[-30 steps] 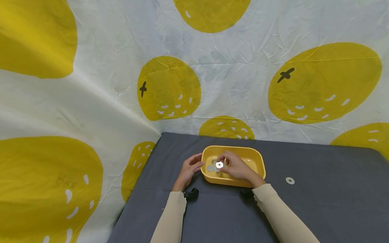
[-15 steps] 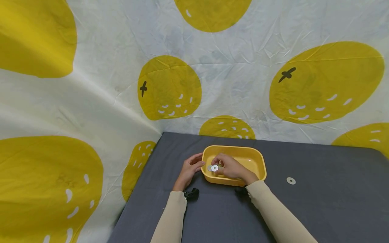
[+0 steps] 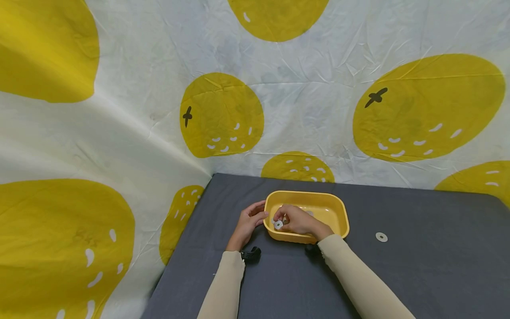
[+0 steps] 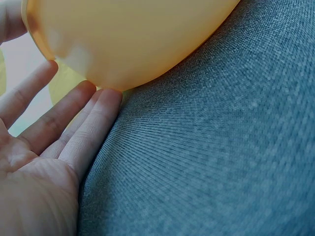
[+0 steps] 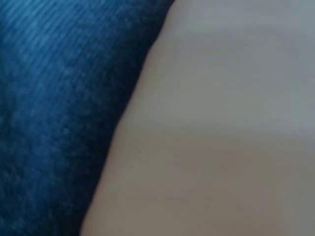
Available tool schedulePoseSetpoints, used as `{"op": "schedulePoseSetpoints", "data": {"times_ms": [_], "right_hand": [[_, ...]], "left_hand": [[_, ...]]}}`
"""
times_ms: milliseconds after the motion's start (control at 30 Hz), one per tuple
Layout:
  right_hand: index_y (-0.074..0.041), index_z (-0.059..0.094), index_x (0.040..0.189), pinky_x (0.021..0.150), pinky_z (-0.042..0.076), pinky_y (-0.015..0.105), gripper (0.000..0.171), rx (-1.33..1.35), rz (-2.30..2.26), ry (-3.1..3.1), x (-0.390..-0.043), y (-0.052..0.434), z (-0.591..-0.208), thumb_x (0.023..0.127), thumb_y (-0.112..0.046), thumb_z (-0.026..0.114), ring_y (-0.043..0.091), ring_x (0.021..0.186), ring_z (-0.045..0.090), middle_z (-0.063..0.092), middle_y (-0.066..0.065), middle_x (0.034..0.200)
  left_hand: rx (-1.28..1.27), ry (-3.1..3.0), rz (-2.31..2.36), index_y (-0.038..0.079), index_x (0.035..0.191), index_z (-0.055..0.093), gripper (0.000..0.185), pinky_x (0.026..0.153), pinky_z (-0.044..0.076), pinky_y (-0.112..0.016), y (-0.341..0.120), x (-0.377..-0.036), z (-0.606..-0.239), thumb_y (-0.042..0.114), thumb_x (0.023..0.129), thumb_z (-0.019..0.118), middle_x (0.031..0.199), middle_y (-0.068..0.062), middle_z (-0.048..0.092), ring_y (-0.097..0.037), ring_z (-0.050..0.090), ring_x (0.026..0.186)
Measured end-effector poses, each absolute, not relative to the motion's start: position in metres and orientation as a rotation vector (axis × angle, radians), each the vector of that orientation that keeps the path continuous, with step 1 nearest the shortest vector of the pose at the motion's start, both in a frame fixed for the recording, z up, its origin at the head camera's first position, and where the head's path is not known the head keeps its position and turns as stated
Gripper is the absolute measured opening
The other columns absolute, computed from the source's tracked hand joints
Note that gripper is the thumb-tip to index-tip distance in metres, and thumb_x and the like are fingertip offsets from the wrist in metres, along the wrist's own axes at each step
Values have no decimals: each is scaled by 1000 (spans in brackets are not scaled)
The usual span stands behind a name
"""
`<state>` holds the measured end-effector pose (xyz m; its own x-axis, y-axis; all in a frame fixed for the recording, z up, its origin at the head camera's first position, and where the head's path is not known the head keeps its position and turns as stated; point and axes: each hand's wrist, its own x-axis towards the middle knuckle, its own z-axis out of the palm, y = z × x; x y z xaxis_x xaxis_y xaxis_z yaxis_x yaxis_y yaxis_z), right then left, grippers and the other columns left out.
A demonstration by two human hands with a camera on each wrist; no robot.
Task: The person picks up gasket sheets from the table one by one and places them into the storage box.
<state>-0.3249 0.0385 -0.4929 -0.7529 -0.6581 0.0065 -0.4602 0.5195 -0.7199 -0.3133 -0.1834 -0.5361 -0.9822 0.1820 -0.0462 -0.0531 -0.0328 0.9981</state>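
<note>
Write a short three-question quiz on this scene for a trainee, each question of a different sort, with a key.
1. True or false: the right hand pinches a washer inside the yellow tub.
2. Multiple choice: where does the loose washer lie? A) in the tub B) on the grey tablecloth, on the tub's right C) under the left hand
3. Fill in: the left hand's fingers rest against the tub's outer ____.

Key: 1 true; 2 B; 3 wall
</note>
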Motion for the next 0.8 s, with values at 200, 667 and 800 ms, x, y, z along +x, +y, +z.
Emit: {"op": "schedulePoseSetpoints", "data": {"times_ms": [200,667,800], "right_hand": [[-7,72,106,80,51,30,18,-962,-1035,2479,-325,38,-495,90,-3,75,14,86,58,67,6,99],[-3,72,108,66,45,27,13,-778,-1307,2659,-317,59,-481,97,-9,69,15,75,53,64,4,88],[-3,71,110,66,47,27,15,-742,-1437,2740,-309,86,-470,100,-12,66,14,75,55,67,6,90]], "left_hand": [[147,2067,2140,19,144,59,48,94,59,-32,-185,-314,-537,20,97,70,141,-15,61,-21,65,120],[117,2063,2148,20,142,61,47,94,59,-32,-183,-313,-538,20,96,72,138,-13,63,-18,66,117],[132,2057,2158,19,142,61,49,94,59,-32,-184,-314,-538,20,95,73,139,-13,63,-19,66,119]]}}
